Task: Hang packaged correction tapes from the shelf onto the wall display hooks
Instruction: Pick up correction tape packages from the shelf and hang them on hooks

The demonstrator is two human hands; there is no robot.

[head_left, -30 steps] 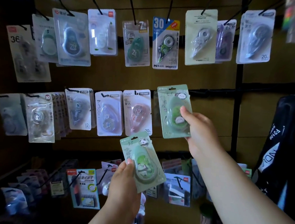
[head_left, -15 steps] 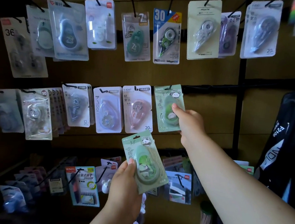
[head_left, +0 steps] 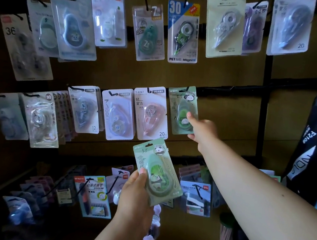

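Head view, probably near, facing display wall

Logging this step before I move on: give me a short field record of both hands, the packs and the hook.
right hand: pinches green panda pack at its lower right
that pack: top at the middle-row hook, beside pink pack
left hand: holds second green panda pack, tilted, below the row
second pack: not yet hung

Two panda packs before the hook wall

The green panda-print blister pack hangs rightmost in the middle row, right hand on it; below-left, the left hand holds a second green panda pack.
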